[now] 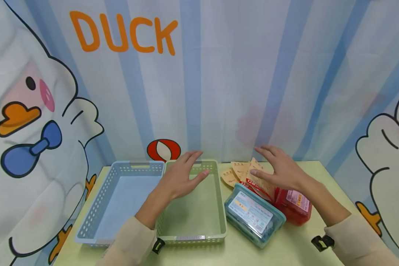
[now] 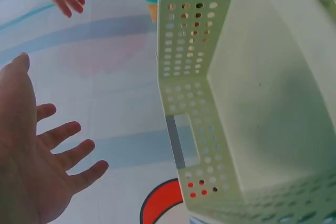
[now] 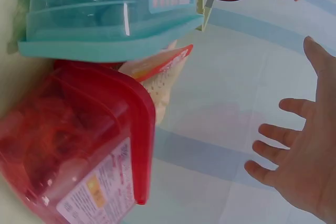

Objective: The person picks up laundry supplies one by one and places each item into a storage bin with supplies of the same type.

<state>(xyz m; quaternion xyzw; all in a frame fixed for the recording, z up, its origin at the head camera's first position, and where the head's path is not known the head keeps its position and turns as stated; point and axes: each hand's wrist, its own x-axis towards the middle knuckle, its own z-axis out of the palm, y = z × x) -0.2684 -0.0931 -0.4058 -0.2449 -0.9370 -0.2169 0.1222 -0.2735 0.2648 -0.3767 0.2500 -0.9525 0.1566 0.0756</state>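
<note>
My left hand [image 1: 183,177] hovers over the green basket [image 1: 222,207], its fingers spread and nothing in them. My right hand [image 1: 282,168] is held above the packs on the right, also with fingers apart and holding nothing. Below it lie several tan packets [image 1: 241,170] with red edges. A teal lidded box [image 1: 252,214] with a white label leans at an angle beside the green basket. Partly under the right forearm sits a red lidded box [image 1: 294,207]; in the right wrist view its clear red side [image 3: 58,140] shows small items inside.
A blue basket [image 1: 93,199] stands left of the green one, both on a pale green table [image 1: 232,251]. Behind the table hangs a striped curtain [image 1: 219,74] with duck drawings.
</note>
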